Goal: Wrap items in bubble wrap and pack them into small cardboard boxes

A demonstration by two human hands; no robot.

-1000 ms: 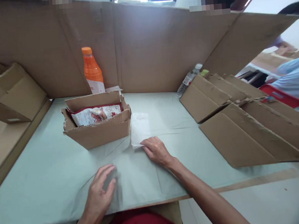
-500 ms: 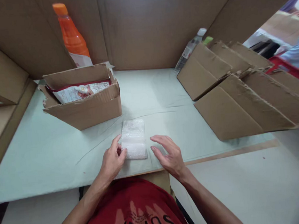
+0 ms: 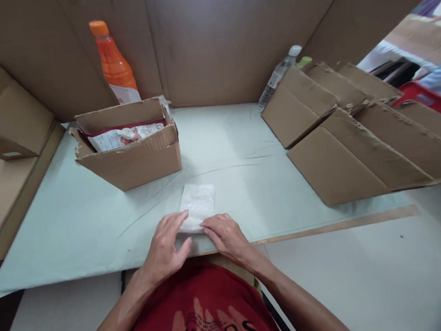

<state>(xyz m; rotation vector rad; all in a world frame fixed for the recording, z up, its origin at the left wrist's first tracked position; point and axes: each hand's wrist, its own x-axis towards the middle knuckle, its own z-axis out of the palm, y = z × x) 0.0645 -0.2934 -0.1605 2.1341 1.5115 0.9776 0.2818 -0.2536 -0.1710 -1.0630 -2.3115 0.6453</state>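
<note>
A flat, folded piece of bubble wrap [image 3: 198, 201] lies on the pale green table covering, near the front edge. Whether anything is wrapped inside, I cannot tell. At its near left side is my left hand [image 3: 168, 245], open, with the fingertips resting on the wrap and the thumb held apart. My right hand [image 3: 226, 236] is closed on the near right corner, thumb below and fingers on top. Both hands partly cover the near edge of the wrap.
An open cardboard box [image 3: 139, 165] with printed packets stands behind and left. Several cardboard boxes [image 3: 332, 161] sit at the right. An orange bottle [image 3: 115, 66] and a clear bottle [image 3: 280, 75] stand by the cardboard back wall. A red plastic thing [image 3: 429, 98] is at far right.
My right hand has moved left and taken hold of the wrap's near right corner. My left hand's fingers have shifted onto its near left part. The view has turned slightly.
</note>
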